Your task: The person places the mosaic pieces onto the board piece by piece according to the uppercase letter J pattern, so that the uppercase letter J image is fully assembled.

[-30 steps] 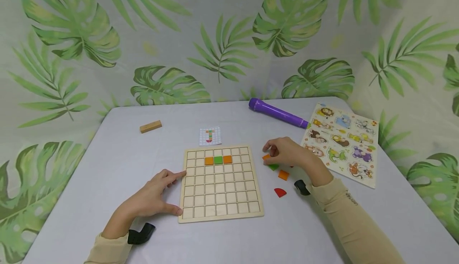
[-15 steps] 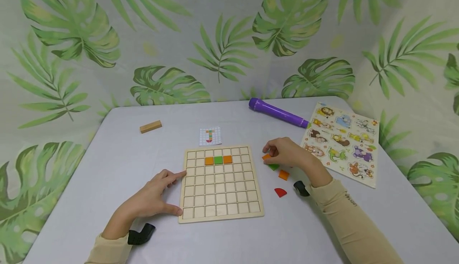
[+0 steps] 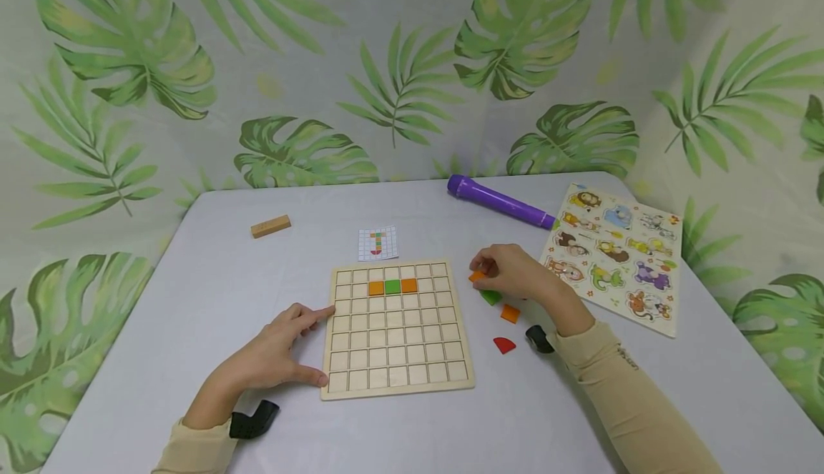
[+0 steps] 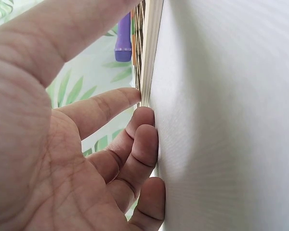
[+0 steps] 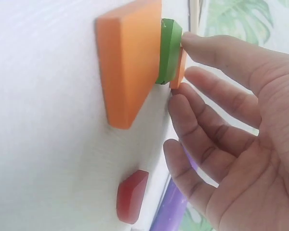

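My left hand (image 3: 277, 349) rests beside the square wooden grid board (image 3: 414, 354), forefinger and thumb touching its left edge, the other fingers loosely bent. Three square tiles sit in the board's second row: an orange tile (image 3: 376, 289), a green tile (image 3: 392, 287) and another orange one. Right of the board, my right hand (image 3: 511, 272) pinches an orange square tile (image 3: 476, 276) between thumb and forefinger, low over the table. Close by lie a green piece (image 3: 491, 297), an orange square (image 3: 511, 314) and a red quarter-circle (image 3: 504, 345). A red piece (image 5: 132, 197) shows in the right wrist view.
Behind the board lies a small printed pattern card (image 3: 378, 244). A purple microphone (image 3: 502, 202) and an animal puzzle board (image 3: 611, 259) are at the back right. A wooden block (image 3: 270, 226) sits at the back left, on the white-covered table (image 3: 212, 281).
My right hand has shifted slightly left and the orange tile at its fingertips has moved a little with it. The left hand and the tiles on the board stay where they were.
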### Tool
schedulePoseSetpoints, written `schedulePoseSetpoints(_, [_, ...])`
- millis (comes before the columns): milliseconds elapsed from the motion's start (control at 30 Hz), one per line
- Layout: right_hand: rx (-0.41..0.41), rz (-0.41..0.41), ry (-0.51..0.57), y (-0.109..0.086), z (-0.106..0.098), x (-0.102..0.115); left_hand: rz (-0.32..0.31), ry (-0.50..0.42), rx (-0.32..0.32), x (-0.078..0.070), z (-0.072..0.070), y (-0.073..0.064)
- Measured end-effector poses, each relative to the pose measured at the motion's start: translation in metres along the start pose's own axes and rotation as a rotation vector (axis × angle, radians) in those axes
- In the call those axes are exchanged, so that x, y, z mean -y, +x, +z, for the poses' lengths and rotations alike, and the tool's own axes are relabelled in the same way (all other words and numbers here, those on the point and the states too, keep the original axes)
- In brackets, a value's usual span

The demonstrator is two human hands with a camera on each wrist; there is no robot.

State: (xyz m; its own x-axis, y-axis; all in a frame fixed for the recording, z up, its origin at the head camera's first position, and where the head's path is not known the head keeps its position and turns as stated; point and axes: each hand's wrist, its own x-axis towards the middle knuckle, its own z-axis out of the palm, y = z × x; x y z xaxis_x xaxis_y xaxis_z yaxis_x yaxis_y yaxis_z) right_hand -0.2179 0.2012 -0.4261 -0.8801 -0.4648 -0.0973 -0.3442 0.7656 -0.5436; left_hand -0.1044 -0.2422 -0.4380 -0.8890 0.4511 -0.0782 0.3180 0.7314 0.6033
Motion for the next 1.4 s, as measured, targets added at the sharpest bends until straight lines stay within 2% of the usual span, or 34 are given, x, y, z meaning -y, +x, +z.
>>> schedulePoseSetpoints(400, [-0.051,0.072,0.105,-0.006,0.004,0.002,-0.017,0.004,0.008,0.004,0.000,-0.001])
schedulePoseSetpoints(767, [-0.048,0.121,0.114,-0.002,0.002,0.002,-0.012,0.000,0.006,0.005,0.000,-0.001])
schedulePoseSetpoints(1033, [-0.054,0.100,0.084,-0.001,0.000,0.003,-0.018,-0.001,0.008,0.004,0.000,-0.001])
schedulePoseSetpoints(1400, [-0.052,0.031,0.054,0.004,-0.001,0.021,0.003,0.001,0.005,0.003,0.000,-0.001])
